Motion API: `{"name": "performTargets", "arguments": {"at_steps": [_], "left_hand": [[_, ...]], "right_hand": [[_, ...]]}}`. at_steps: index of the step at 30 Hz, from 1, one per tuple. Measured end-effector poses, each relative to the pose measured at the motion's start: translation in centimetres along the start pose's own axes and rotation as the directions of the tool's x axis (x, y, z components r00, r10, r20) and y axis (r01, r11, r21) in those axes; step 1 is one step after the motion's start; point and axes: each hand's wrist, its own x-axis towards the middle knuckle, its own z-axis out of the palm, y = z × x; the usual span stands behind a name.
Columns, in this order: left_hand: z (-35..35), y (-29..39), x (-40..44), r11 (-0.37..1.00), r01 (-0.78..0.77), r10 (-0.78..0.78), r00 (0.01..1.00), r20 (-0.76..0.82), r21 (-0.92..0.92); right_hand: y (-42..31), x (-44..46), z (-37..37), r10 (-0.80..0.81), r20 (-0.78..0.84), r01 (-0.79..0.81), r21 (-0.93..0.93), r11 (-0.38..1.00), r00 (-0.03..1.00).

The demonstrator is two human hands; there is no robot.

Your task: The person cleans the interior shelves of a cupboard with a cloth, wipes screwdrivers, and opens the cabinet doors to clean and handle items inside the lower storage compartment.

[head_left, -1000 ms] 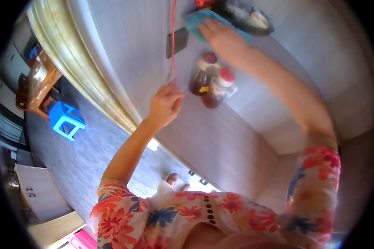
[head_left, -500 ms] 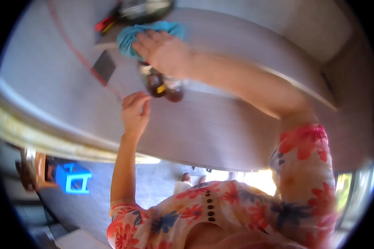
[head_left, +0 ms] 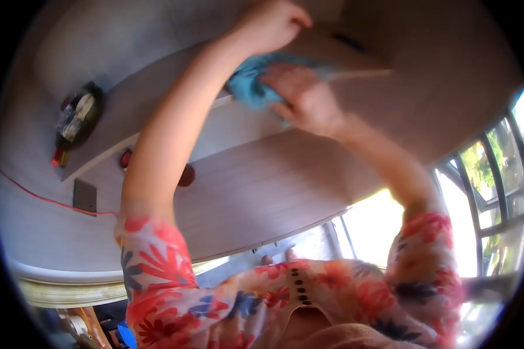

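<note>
A long grey-brown wooden shelf bears a crumpled blue cloth right of its middle, under the right hand. The left hand is farther back, above the shelf, its forearm crossing over it. At the shelf's left end is a dark oval tray holding plastic packages. Below that end are a dark rectangular wall plate and a thin red cord. In front of the shelf spreads a grey-brown wooden desk; a metal-framed glass window lies to its right.
</note>
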Motion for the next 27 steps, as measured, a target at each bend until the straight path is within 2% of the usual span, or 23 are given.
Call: {"name": "performTargets", "arguments": {"at_steps": [1, 2, 3, 4, 5, 6, 8, 11, 12, 15, 16, 18, 19, 20, 21, 22, 23, 25, 26, 27], "left_hand": [[1.2, 1.0, 2.7, 0.999, 0.034, -0.031, 0.993, 0.115, -0.021], [8.4, -1.7, 8.6, 0.996, -0.086, 0.077, 0.960, 0.269, 0.024], [10.1, -0.6, 10.5, 0.976, -0.140, 0.063, 0.917, 0.395, 0.170], [11.0, 0.4, 11.4, 0.959, -0.163, 0.044, 0.894, 0.446, 0.232], [11.6, 0.9, 12.0, 0.950, -0.157, 0.013, 0.884, 0.468, 0.269], [12.1, 1.3, 12.6, 0.940, -0.150, -0.020, 0.873, 0.487, 0.307], [12.4, 1.9, 12.9, 0.913, -0.131, -0.098, 0.848, 0.520, 0.386], [12.1, 2.0, 12.1, 0.864, -0.108, -0.171, 0.856, 0.489, 0.493], [12.1, 1.9, 11.7, 0.877, -0.070, -0.187, 0.862, 0.472, 0.476], [12.2, 1.1, 11.4, 0.892, 0.023, -0.224, 0.890, 0.397, 0.451], [12.2, 0.9, 11.2, 0.885, 0.026, -0.226, 0.897, 0.380, 0.465], [10.4, 1.1, 10.1, 0.884, 0.017, -0.179, 0.935, 0.306, 0.466], [9.5, -0.9, 9.8, 0.932, 0.065, -0.154, 0.961, 0.228, 0.356], [8.5, -3.0, 9.3, 0.967, 0.100, -0.137, 0.979, 0.148, 0.234], [4.4, -2.4, 7.2, 0.959, 0.220, -0.248, 0.957, 0.154, 0.176], [2.4, -0.2, 5.6, 0.947, 0.296, -0.303, 0.952, 0.041, 0.121], [-0.6, -1.3, 2.6, 0.982, 0.073, -0.070, 0.997, -0.021, 0.172], [-4.3, -5.2, -7.0, 0.958, 0.204, -0.131, 0.937, -0.324, 0.202], [-5.5, -6.6, -10.4, 0.913, 0.257, -0.127, 0.917, -0.377, 0.317], [-6.8, -6.2, -13.5, 0.842, 0.417, -0.263, 0.871, -0.414, 0.342]], "right_hand": [[-0.1, -0.1, -0.1, 0.012, -0.015, -0.012, -0.001, 1.000, 1.000], [0.0, -0.3, 0.3, 0.028, -0.031, -0.027, 0.003, 1.000, 0.999], [-0.3, -0.2, 0.2, 0.044, -0.062, -0.043, 0.012, 0.999, 0.997], [-0.4, -0.3, 0.1, 0.070, -0.022, -0.070, 0.009, 0.998, 0.997], [-0.4, -0.3, 0.0, 0.095, 0.015, -0.095, 0.006, 0.995, 0.995], [0.2, -0.4, 1.0, 0.043, -0.104, -0.037, 0.061, 0.997, 0.994], [0.2, -0.5, 0.6, 0.100, -0.049, -0.096, 0.076, 0.993, 0.994], [-0.5, 0.0, -0.7, 0.131, 0.022, -0.133, 0.155, 0.979, 0.991], [-0.7, 0.2, -1.0, 0.133, 0.050, -0.140, 0.189, 0.972, 0.990], [-0.7, 1.3, -0.8, 0.274, 0.230, -0.329, 0.250, 0.911, 0.934], [-0.3, 1.3, -0.8, 0.208, 0.196, -0.258, 0.280, 0.925, 0.958], [1.4, 0.9, 0.2, 0.098, 0.150, -0.119, 0.141, 0.983, 0.984], [2.2, 0.6, 0.3, 0.046, 0.129, -0.055, 0.069, 0.996, 0.991], [2.8, 0.4, -1.0, 0.167, 0.195, -0.193, 0.122, 0.974, 0.966], [4.0, 0.1, -2.3, 0.380, 0.324, -0.391, -0.033, 0.920, 0.866], [7.1, -0.1, -3.0, 0.566, 0.546, -0.645, -0.059, 0.762, 0.618], [11.3, -1.1, -3.4, 0.545, 0.502, -0.591, -0.079, 0.803, 0.672], [17.6, -2.1, -3.2, 0.502, 0.435, -0.483, -0.162, 0.860, 0.748], [19.4, -1.7, -2.7, 0.485, 0.414, -0.432, -0.222, 0.874, 0.770], [21.3, -1.0, -1.7, 0.538, 0.417, -0.459, -0.280, 0.843, 0.733]]}}
